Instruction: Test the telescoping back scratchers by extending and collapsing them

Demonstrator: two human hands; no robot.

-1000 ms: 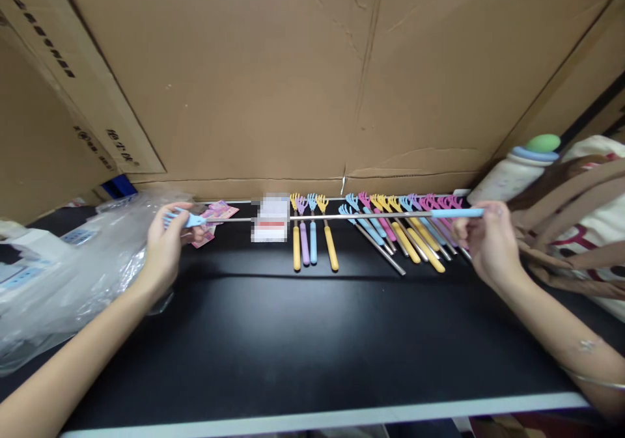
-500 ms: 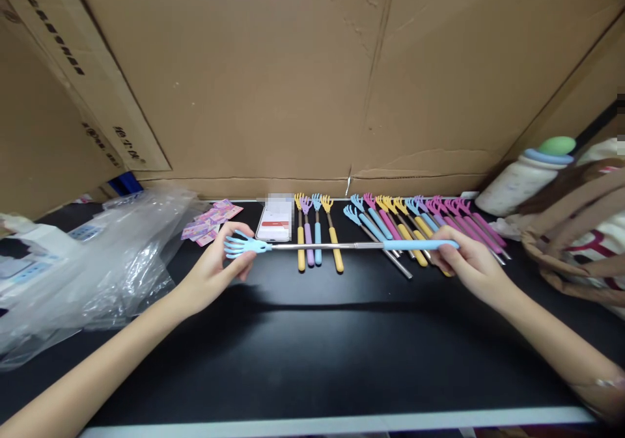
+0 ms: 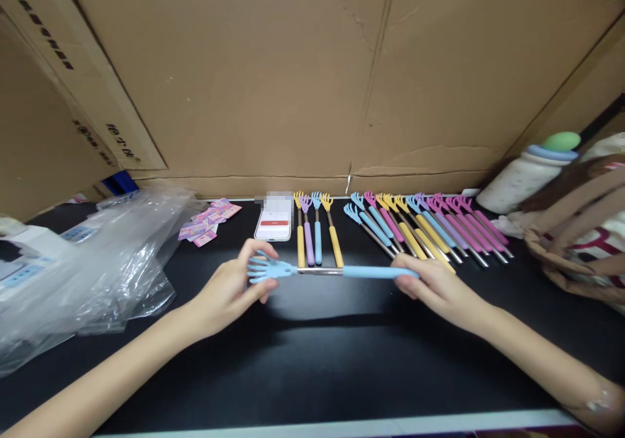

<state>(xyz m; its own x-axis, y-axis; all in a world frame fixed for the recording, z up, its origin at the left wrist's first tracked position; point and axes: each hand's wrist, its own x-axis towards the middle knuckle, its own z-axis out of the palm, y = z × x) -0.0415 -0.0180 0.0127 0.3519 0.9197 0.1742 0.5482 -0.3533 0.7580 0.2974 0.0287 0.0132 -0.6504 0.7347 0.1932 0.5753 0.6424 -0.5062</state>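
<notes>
A light blue back scratcher (image 3: 367, 272) with a short length of steel rod showing is held level between my two hands above the black table (image 3: 312, 373). My left hand (image 3: 234, 285) is closed around its claw-shaped head, fingers behind and thumb at the front edge. At the other end my right hand (image 3: 434, 288) pinches the tip of the blue handle. Behind it lie several more back scratchers: a small spaced group (image 3: 318, 239) in yellow, purple and blue, and a denser slanted row (image 3: 430, 226) in blue, pink, yellow and purple, partly covered by my right hand.
Clear plastic bags (image 3: 112, 262) heap up at the left. Small pink printed cards (image 3: 209, 220) and a phone (image 3: 273, 223) lie near the back. On the right are a white bottle (image 3: 522, 177) and a brown-handled bag (image 3: 561, 249). A cardboard wall (image 3: 268, 86) closes off the back.
My hands have come closer together and lower, the right one moving left. The back scratcher's steel rod has slid in, so the whole tool is shorter.
</notes>
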